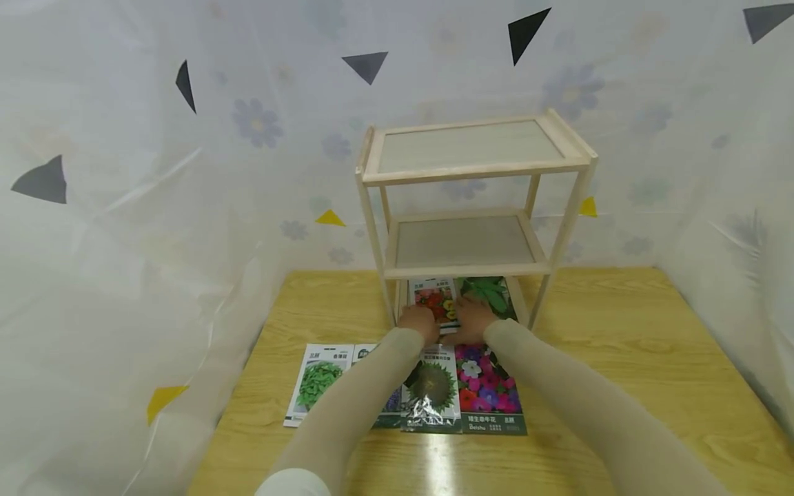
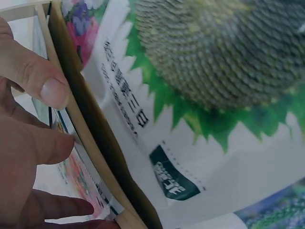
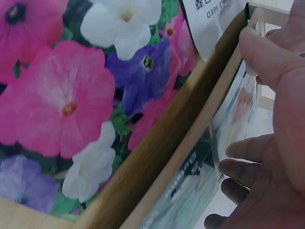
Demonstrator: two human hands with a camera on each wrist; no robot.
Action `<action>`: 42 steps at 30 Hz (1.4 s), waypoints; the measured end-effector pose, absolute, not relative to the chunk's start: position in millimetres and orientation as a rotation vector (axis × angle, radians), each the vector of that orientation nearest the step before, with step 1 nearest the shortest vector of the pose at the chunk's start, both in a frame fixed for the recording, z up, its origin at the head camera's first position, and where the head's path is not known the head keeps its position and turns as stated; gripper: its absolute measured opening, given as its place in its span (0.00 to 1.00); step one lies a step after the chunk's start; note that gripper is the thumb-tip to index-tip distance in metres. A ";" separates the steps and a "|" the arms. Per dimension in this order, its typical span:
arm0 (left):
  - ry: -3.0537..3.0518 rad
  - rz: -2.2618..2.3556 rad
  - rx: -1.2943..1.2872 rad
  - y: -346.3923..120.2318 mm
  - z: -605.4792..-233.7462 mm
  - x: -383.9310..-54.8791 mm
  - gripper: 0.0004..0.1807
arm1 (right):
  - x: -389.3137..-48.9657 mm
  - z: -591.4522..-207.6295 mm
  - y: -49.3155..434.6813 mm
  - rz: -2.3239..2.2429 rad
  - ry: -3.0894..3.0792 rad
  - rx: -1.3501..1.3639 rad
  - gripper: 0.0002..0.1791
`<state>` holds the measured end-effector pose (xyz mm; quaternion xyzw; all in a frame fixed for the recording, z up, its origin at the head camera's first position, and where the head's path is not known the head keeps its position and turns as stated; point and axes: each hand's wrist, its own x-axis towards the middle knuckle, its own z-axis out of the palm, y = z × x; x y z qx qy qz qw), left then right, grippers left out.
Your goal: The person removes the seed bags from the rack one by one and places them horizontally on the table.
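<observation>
Both hands reach onto the bottom level of a small pale wooden rack (image 1: 468, 270). My left hand (image 1: 419, 324) touches the lower left of a seed packet with red and yellow flowers (image 1: 429, 297). The right hand (image 1: 469, 322) rests at that packet's right side, over part of a green-leaf packet (image 1: 496, 297). In the left wrist view the thumb and fingers (image 2: 56, 93) lie spread over the rack's front rail (image 2: 95, 148). The right wrist view shows relaxed, slightly bent fingers (image 3: 248, 149) above the packets, thumb by the rail (image 3: 186, 148).
Before the rack lie a sunflower-head packet (image 1: 432, 389), a petunia packet (image 1: 487, 393), a green herb packet (image 1: 319, 382) and a purple-flower packet (image 1: 391, 413) half hidden by the left arm. The wooden table (image 1: 620, 358) meets a flower-patterned sheet (image 1: 279, 172) behind.
</observation>
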<state>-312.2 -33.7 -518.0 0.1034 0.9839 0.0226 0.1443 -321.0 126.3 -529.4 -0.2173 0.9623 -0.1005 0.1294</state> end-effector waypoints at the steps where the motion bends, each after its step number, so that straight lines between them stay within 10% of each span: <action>1: 2.833 0.058 0.298 -34.1 -518.9 -311.9 0.23 | -320.0 -528.8 124.9 -0.293 2.798 -0.635 0.61; 42: 3.011 0.478 0.140 -38.6 -533.7 -306.0 0.28 | -312.7 -514.8 108.5 -1.176 2.794 -0.159 0.35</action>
